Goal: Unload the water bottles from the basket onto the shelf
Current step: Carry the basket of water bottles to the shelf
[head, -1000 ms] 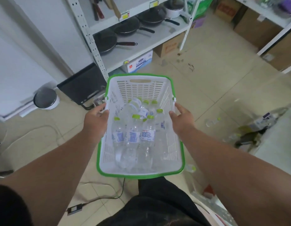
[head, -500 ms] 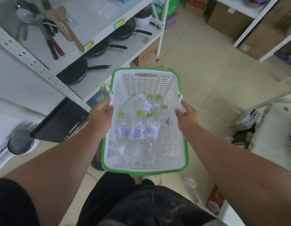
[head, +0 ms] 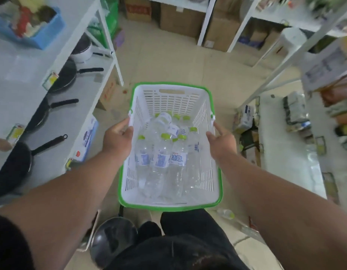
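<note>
I hold a white basket with a green rim (head: 171, 85) out in front of me at waist height. My left hand (head: 118, 139) grips its left wall and my right hand (head: 221, 142) grips its right wall. Inside lie several clear water bottles (head: 163, 158) with green caps and blue-white labels, piled towards the near end. A white shelf (head: 281, 162) stands low on the right, partly bare, with packaged goods at its far part.
White shelving on the left (head: 22, 98) carries black frying pans (head: 13, 168) and a white pot (head: 83, 49). Cardboard boxes (head: 180, 16) sit at the far end of the aisle. One loose bottle (head: 226, 213) lies on the floor by my right leg. A dark round lid (head: 112, 240) is near my feet.
Both hands kept their hold while I turned right and stepped along the aisle. The pan shelving slid to the left and the right-hand shelf came into view.
</note>
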